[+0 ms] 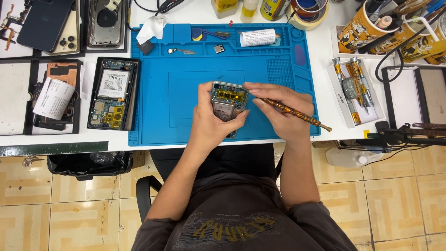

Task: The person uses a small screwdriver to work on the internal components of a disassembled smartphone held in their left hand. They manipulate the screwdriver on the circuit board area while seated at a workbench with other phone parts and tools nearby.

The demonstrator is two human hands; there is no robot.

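An opened phone (227, 103) with its back off, showing yellow-taped parts and a grey battery, sits near the front of the blue work mat (186, 93). My left hand (211, 123) wraps around its left side and lower end. My right hand (283, 114) rests at the phone's right edge, fingertips touching its top corner. It holds an orange patterned screwdriver (297, 114) whose shaft points back to the right.
Another opened phone (111, 93) lies in a black tray left of the mat. More phone parts and trays fill the far left. Screwdrivers lie in a white tray (353, 88) at right. Cups of tools, tape rolls and bottles stand along the back. A chair is below.
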